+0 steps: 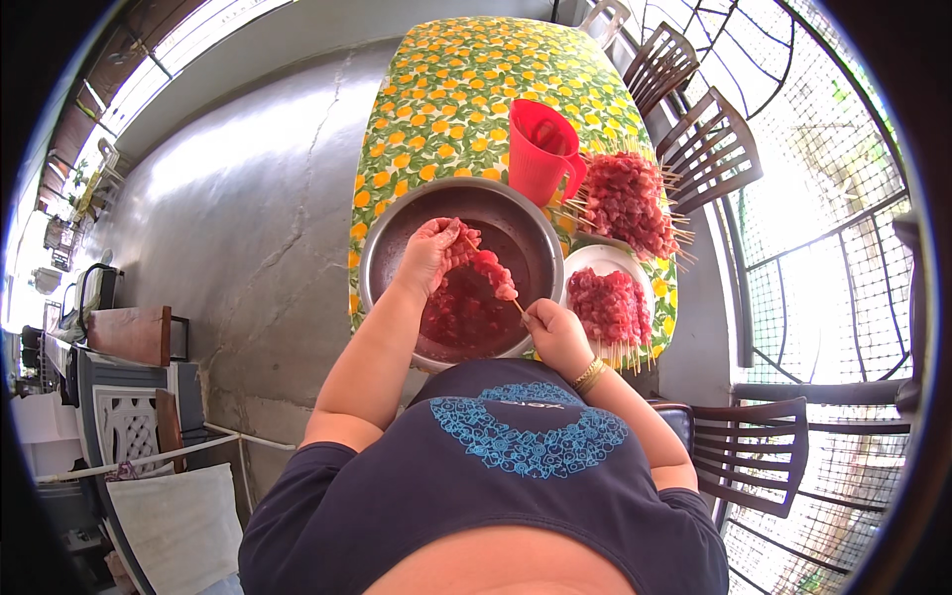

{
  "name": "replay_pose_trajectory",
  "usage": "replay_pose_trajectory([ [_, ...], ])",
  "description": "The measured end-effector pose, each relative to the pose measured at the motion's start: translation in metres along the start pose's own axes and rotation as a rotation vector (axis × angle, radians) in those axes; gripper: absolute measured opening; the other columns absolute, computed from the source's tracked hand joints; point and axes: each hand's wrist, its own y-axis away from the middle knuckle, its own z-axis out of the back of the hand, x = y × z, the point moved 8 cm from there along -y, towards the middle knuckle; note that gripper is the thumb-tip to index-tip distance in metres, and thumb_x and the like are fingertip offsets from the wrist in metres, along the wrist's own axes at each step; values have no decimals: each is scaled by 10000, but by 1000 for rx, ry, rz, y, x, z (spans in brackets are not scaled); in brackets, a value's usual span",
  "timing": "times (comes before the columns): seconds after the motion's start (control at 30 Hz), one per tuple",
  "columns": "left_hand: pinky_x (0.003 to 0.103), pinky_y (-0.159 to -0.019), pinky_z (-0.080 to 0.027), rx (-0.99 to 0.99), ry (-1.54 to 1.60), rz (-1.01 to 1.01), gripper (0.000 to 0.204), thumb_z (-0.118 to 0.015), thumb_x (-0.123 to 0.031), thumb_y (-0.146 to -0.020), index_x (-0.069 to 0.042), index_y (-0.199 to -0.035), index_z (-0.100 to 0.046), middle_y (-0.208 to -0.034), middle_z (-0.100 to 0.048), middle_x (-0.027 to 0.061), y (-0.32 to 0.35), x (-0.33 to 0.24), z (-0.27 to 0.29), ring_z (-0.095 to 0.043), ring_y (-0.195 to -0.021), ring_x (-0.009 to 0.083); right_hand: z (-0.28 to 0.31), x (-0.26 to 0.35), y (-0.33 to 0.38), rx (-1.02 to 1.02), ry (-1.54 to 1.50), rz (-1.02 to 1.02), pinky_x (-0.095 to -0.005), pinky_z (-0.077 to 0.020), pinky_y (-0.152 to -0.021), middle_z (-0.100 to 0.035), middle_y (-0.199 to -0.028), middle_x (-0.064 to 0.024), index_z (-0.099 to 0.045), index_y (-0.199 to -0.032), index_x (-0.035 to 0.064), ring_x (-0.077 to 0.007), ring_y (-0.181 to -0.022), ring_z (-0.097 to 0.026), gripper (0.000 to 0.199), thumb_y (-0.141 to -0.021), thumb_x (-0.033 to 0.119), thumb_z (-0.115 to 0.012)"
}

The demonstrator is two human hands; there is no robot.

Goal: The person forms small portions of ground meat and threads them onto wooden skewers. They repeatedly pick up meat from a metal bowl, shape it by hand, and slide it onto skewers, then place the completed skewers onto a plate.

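Observation:
A big metal bowl point(392, 233) with raw red meat chunks point(466, 312) stands on the table's near end. Over the bowl, my left hand point(428, 253) pinches meat pieces threaded on a wooden skewer point(493, 273). My right hand point(551, 332) grips the skewer's bare lower end at the bowl's right rim. A gold bracelet sits on that wrist.
Table point(436, 99) has a yellow-and-green fruit-print cloth. A red plastic jug point(540, 149) stands behind the bowl. Two heaps of finished meat skewers lie to the right: a far one point(627, 203) and a near one on a white plate point(595, 260). Brown chairs point(709, 149) line the right side.

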Motion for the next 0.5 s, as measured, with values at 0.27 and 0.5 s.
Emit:
replay_pose_trajectory([
  [0.27,404,-842,-580,20,-62,-34,154,-495,-173,-1025,-43,-1045,-575,-992,-693,169,3,-3,-1,-698,-947,273,0,3,0,8,6,11,-343,-506,-679,-679,-789,-122,-621,-914,8,-235,-730,-663,103,-930,109,-629],
  [0.5,391,-799,-581,20,-118,-50,247,-414,-269,-1071,-61,-1105,-544,-998,-691,183,7,-5,-18,-696,-931,272,2,4,3,6,0,31,-348,-516,-690,-682,-797,-128,-619,-918,8,-250,-747,-673,99,-930,106,-627],
])
